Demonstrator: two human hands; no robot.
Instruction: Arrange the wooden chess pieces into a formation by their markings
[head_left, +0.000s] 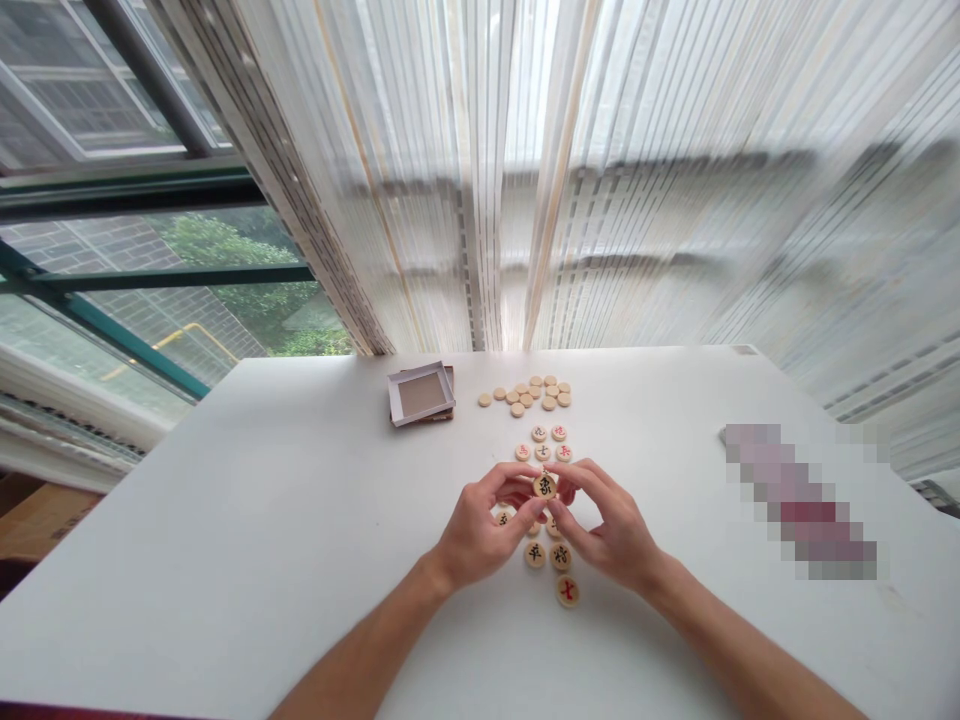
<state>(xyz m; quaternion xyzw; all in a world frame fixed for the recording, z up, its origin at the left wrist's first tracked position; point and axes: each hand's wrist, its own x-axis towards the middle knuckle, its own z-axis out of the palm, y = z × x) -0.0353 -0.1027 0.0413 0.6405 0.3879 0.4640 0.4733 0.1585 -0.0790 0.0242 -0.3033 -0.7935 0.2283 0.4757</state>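
Note:
Between the fingertips of my left hand [487, 518] and my right hand [606, 515] is a round wooden Chinese chess piece [545, 487] with a black character facing up. Both hands pinch it over the middle of the white table. Beneath and around them lie other face-up pieces, some partly hidden by my fingers. Closest to me is a red-marked piece [568, 591], with two black-marked pieces [535, 555] just beyond it. Past my fingertips sit several more red- and black-marked pieces [542, 452].
Farther back, a loose cluster of pale discs [526, 401] lies with no marks visible. To its left is a shallow open box [397, 400], resting on a darker box part. A pixelated object [802, 510] lies at right on the white table [262, 520]. Curtains [510, 200] hang behind.

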